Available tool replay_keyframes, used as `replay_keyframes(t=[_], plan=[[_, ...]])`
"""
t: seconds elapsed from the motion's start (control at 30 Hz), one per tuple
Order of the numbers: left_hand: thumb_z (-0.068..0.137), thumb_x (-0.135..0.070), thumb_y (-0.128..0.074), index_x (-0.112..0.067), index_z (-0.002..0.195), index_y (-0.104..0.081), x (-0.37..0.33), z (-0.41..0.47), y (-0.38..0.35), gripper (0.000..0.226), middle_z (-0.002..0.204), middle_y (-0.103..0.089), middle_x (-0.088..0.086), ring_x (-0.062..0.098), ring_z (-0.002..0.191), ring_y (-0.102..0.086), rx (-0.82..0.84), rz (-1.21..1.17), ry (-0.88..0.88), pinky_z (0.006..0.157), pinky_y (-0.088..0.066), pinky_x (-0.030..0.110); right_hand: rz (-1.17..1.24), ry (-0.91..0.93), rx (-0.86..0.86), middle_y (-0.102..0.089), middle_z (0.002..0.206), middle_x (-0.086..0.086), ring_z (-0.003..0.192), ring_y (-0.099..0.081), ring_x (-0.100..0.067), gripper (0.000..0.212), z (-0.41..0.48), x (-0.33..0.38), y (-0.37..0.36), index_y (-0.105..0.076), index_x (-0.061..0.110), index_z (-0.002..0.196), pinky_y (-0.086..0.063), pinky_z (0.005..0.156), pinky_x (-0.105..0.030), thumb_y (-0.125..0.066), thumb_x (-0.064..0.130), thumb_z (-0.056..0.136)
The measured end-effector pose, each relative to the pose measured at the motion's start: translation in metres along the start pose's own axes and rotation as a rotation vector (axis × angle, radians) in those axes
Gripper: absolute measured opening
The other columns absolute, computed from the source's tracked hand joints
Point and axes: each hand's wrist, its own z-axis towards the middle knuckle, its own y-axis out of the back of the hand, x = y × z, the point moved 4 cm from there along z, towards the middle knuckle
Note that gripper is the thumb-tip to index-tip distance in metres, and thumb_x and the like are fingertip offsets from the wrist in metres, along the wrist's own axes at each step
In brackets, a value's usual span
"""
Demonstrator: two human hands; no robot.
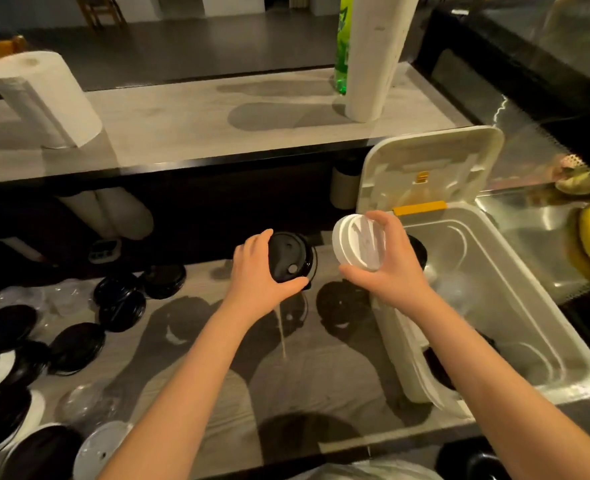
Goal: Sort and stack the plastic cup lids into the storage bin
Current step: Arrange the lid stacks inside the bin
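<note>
Forearms reach over the table (338, 403), both hands loaded.
Left hand (255, 271) grasps black lids (291, 256), right hand (390, 268) white lids (357, 242) beside the bin (515, 306); light, thin, probably slippery, best pinched across rims.

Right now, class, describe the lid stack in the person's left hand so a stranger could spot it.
Find the open storage bin at right; just left of it, above the counter, the left hand holds a black lid stack. The right hand holds white lids.

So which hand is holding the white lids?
The right hand holds the white lids, beside the open bin. The left hand holds black lids.
</note>
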Motion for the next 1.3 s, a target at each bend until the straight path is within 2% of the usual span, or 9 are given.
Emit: replay_keyframes(t=[0.13, 0.27, 0.37, 0.53, 0.67, 0.8, 0.9, 1.03, 1.3], plan=[[0.072, -0.045, -0.075, -0.019, 0.147, -0.020, -0.034, -0.002, -0.017, 0.096, 0.147, -0.024, -0.002, 0.018, 0.135, -0.021, -0.039, -0.025, -0.043, 0.109, -0.025, 0.032, 0.060, -0.054, -0.058, -0.038, 0.124, 0.009, 0.116, -0.039, -0.008, 0.075, -0.009, -0.023, 0.036, -0.032, 0.025, 0.125, -0.032, 0.091, -0.020, -0.082, 0.026, 0.069], [0.072, -0.044, -0.075, -0.018, 0.146, -0.022, -0.060, -0.003, -0.034, 0.095, 0.143, -0.023, -0.001, 0.015, 0.132, -0.023, -0.101, -0.050, -0.060, 0.102, -0.019, 0.022, 0.043, -0.096, -0.038, -0.036, 0.119, 0.009, 0.110, -0.041, -0.006, 0.077, -0.020, -0.049, 0.062, -0.029, 0.027, 0.122, -0.033, 0.083, -0.008, -0.081, 0.033, 0.065], [0.073, -0.044, -0.074, -0.017, 0.147, -0.021, -0.077, -0.003, -0.048, 0.095, 0.142, -0.023, 0.000, 0.015, 0.131, -0.023, -0.102, -0.058, -0.070, 0.100, -0.017, 0.019, -0.030, -0.177, 0.086, -0.038, 0.118, 0.006, 0.109, -0.041, -0.009, 0.073, -0.030, -0.069, 0.076, -0.030, 0.025, 0.117, -0.033, 0.085, -0.017, -0.083, 0.026, 0.067], [0.073, -0.043, -0.074, -0.016, 0.147, -0.022, -0.095, -0.005, -0.064, 0.094, 0.142, -0.025, 0.002, 0.017, 0.131, -0.025, -0.124, -0.053, -0.061, 0.101, -0.020, 0.021, -0.324, -0.205, 0.359, -0.038, 0.118, 0.009, 0.106, -0.045, -0.013, 0.058, -0.046, -0.096, 0.091, -0.039, 0.022, 0.113, -0.038, 0.081, -0.028, -0.077, 0.038, 0.071], [0.073, -0.041, -0.075, -0.015, 0.147, -0.022, -0.096, -0.011, -0.070, 0.094, 0.143, -0.025, 0.002, 0.017, 0.131, -0.025, -0.132, -0.059, -0.030, 0.100, -0.019, 0.019, -0.596, -0.045, 0.535, -0.042, 0.112, 0.006, 0.094, -0.045, -0.016, 0.053, -0.041, -0.091, 0.073, -0.041, 0.022, 0.106, -0.039, 0.072, -0.031, -0.072, 0.043, 0.069], [0.074, -0.039, -0.075, -0.016, 0.147, -0.021, -0.093, -0.016, -0.070, 0.094, 0.143, -0.024, 0.001, 0.016, 0.132, -0.024, -0.149, -0.069, -0.005, 0.101, -0.019, 0.019, -0.828, 0.110, 0.701, -0.044, 0.115, -0.002, 0.099, -0.049, -0.023, 0.061, -0.041, -0.099, 0.035, -0.042, 0.018, 0.116, -0.047, 0.077, -0.035, -0.072, 0.046, 0.071], [0.074, -0.039, -0.074, -0.017, 0.147, -0.020, -0.092, -0.020, -0.069, 0.094, 0.143, -0.023, 0.000, 0.015, 0.132, -0.024, -0.150, -0.075, 0.009, 0.101, -0.019, 0.019, -0.882, 0.113, 0.746, -0.042, 0.118, -0.003, 0.101, -0.049, -0.023, 0.069, -0.046, -0.110, 0.024, -0.038, 0.018, 0.125, -0.048, 0.079, -0.036, -0.070, 0.049, 0.072], [0.074, -0.040, -0.074, -0.017, 0.148, -0.019, -0.088, -0.024, -0.070, 0.094, 0.143, -0.022, 0.000, 0.015, 0.132, -0.024, -0.147, -0.080, 0.035, 0.101, -0.020, 0.019, -0.772, 0.070, 0.817, -0.043, 0.115, -0.001, 0.102, -0.052, -0.022, 0.054, -0.043, -0.117, 0.034, -0.042, 0.018, 0.114, -0.047, 0.079, -0.035, -0.071, 0.039, 0.073], [0.074, -0.041, -0.075, -0.018, 0.148, -0.018, -0.096, -0.025, -0.073, 0.097, 0.146, -0.023, -0.001, 0.015, 0.134, -0.023, -0.119, -0.071, 0.015, 0.104, -0.020, 0.021, -0.927, 0.110, 0.747, -0.043, 0.117, -0.004, 0.104, -0.048, -0.023, 0.056, -0.043, -0.112, 0.033, -0.046, 0.018, 0.121, -0.045, 0.076, -0.033, -0.071, 0.039, 0.076]])
